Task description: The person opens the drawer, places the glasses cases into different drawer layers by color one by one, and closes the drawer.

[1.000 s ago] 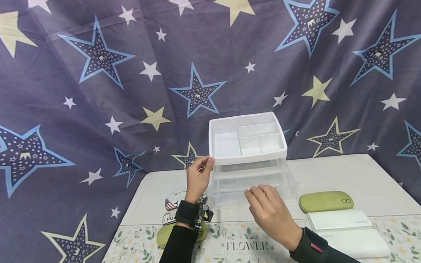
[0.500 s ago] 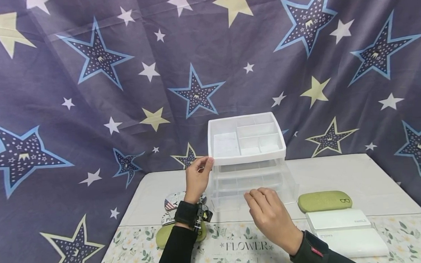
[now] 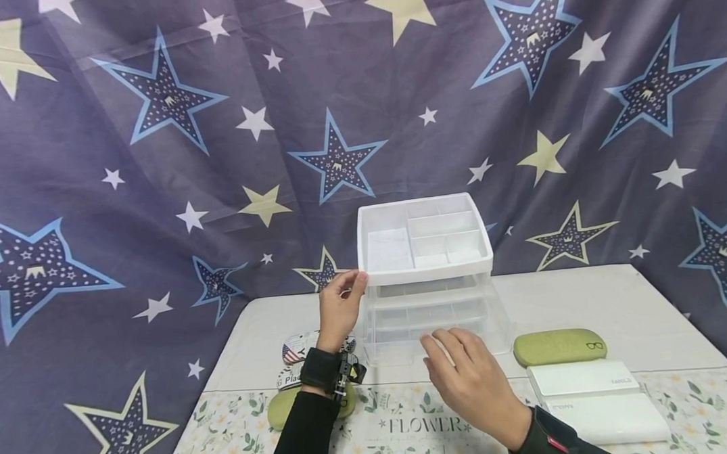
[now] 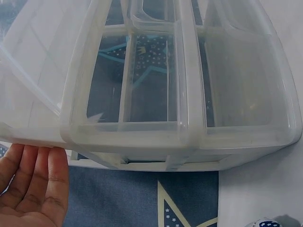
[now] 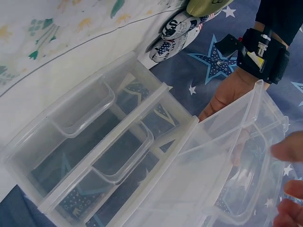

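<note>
A clear drawer organizer (image 3: 431, 312), topped by a white divided tray (image 3: 425, 238), stands mid-table. My left hand (image 3: 341, 309) rests its fingertips at the tray's front left corner. In the left wrist view, its fingers (image 4: 49, 179) are nearly straight against the organizer's side. A clear upper drawer (image 5: 213, 184) juts out ahead of the shut ones in the right wrist view. Nearest to that drawer's front is my right hand (image 3: 470, 381), loosely bent, its thumb (image 5: 289, 146) apart from the other fingers. No object shows in either hand.
At the left, green (image 3: 280, 410) and patterned eyeglass cases (image 3: 292, 348) lie by my left forearm. Another green glasses case (image 3: 560, 347) and two white boxes (image 3: 603, 420) sit at the right. A starry curtain (image 3: 259, 69) hangs behind.
My right hand has shifted slightly down and toward me, its fingers a little more spread. The left hand stays at the tray corner.
</note>
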Action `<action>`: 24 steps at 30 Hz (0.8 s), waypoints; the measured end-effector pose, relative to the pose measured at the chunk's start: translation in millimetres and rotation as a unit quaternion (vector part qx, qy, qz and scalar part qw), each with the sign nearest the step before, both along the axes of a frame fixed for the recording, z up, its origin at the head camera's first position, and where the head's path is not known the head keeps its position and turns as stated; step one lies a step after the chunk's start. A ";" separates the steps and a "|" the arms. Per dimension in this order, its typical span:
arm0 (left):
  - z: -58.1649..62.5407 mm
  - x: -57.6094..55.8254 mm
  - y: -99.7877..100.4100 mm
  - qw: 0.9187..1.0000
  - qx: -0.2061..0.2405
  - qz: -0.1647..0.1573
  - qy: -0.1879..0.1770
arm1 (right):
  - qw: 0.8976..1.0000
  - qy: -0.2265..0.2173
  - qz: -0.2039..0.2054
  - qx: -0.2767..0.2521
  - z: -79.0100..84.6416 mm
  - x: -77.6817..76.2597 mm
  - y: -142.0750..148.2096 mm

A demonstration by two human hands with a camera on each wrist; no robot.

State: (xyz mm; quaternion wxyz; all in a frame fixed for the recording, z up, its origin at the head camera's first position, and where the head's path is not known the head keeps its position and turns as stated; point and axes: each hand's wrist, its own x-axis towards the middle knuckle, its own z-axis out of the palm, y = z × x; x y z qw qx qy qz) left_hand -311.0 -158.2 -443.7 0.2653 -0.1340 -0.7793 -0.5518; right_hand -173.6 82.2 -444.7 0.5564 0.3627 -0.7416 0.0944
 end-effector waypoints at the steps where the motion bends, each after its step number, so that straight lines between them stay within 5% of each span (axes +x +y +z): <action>1: 0.0 0.0 0.1 1.000 0.001 0.000 0.001 | 1.000 0.003 0.000 0.000 -0.2 0.7 1.1; 6: 0.8 0.9 1.0 1.000 0.004 -0.001 0.006 | 1.000 -0.001 0.016 0.006 -3.0 6.0 8.1; 12: 1.6 2.1 1.1 1.000 0.000 0.002 0.009 | 0.995 -0.077 0.055 -0.002 -10.6 13.5 23.0; 18: 1.9 1.4 1.5 1.000 0.003 -0.003 0.002 | 0.984 -0.175 0.026 0.000 -22.7 17.2 50.0; 24: 2.2 1.7 1.1 1.000 -0.001 0.001 -0.004 | 0.974 -0.225 -0.004 -0.003 -30.5 19.2 79.3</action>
